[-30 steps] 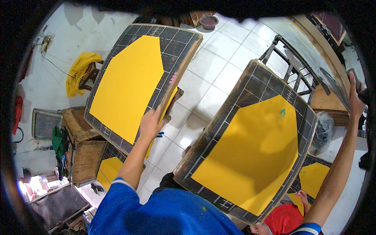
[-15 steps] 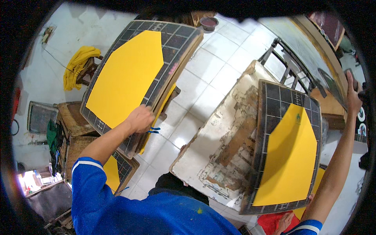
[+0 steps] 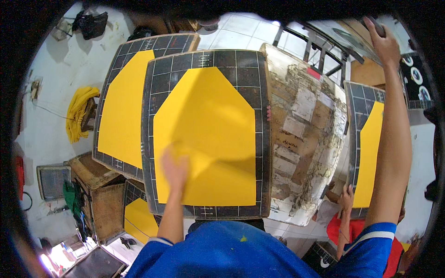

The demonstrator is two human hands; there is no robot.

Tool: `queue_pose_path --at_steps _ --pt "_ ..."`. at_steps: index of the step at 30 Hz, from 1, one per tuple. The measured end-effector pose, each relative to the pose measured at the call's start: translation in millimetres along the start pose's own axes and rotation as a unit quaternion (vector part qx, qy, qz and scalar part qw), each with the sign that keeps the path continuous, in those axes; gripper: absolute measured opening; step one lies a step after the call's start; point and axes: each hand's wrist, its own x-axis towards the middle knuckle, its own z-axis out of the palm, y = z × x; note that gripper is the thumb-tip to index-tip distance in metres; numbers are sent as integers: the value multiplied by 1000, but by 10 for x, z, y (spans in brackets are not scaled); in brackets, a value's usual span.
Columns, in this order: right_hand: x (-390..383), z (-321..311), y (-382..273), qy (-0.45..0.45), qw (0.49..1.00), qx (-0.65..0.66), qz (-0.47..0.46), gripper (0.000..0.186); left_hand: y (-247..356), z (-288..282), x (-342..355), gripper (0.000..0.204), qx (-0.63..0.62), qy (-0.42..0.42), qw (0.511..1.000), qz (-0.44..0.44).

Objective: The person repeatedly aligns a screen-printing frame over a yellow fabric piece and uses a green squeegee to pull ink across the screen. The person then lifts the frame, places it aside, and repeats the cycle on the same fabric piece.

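Note:
In front of me a black gridded board [image 3: 252,76] bears a flat yellow fabric piece [image 3: 227,120] with cut-off upper corners. My left hand [image 3: 174,169] is over the lower left of this piece, smeared by motion, with its thumb apart from the fingers and nothing visible in it. At the upper right my right hand [image 3: 384,45] is raised, its fingers wrapped round a dark object I cannot make out. Shadows fall across the yellow fabric.
A second gridded board [image 3: 104,125] with yellow fabric stands to the left. To the right lie a worn, patchy panel [image 3: 301,134] and another board [image 3: 359,95]. A co-worker's hand [image 3: 346,199] touches that board. A wooden cabinet [image 3: 111,204] stands lower left.
A board with yellow fabric now lies centrally before me. My left hand has gone from a board's edge onto the fabric. My right hand appears higher and further left in view.

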Motion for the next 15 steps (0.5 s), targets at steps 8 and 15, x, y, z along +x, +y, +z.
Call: queue_pose_path --at_steps 8,15 --pt "162 244 319 -65 937 -293 -180 59 -1522 -1092 -963 62 103 -42 939 -326" --pt "-336 -188 -438 62 998 26 16 62 -497 -691 -843 62 66 22 970 -232"
